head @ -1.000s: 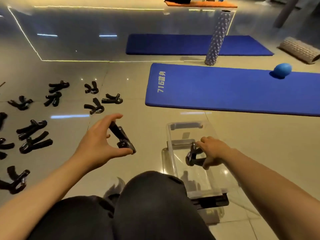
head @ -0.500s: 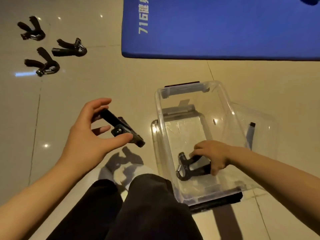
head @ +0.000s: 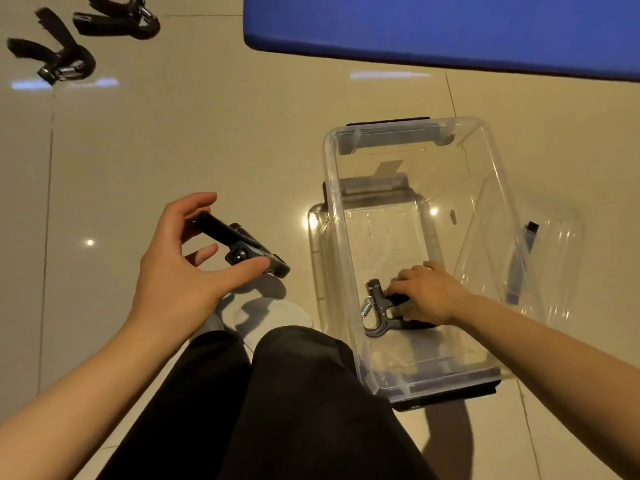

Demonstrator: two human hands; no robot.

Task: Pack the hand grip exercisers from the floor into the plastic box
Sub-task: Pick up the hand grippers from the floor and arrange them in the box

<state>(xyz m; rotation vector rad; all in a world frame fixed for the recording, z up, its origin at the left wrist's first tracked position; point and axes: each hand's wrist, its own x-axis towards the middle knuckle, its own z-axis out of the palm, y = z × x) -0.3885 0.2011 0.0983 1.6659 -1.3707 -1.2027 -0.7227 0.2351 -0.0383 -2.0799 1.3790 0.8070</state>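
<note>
Inside the plastic box (head: pixel 408 140), right hand (head: pixel 427 294) gripping an exerciser (head: pixel 379 315) lying crosswise, spring end leftward, left hand (head: pixel 180 268) pinching another exerciser (head: pixel 242 247) angled toward the box, blue mat (head: pixel 440 26) beyond.

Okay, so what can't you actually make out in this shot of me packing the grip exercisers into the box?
- Head view: the handles of the exerciser in the box lie under the right hand.
- Head view: the top edge cuts off one floor exerciser; any further ones are out of view.
- Head view: the left hand covers part of the held exerciser.
- Head view: the blue mat runs off the top and right edges.
</note>
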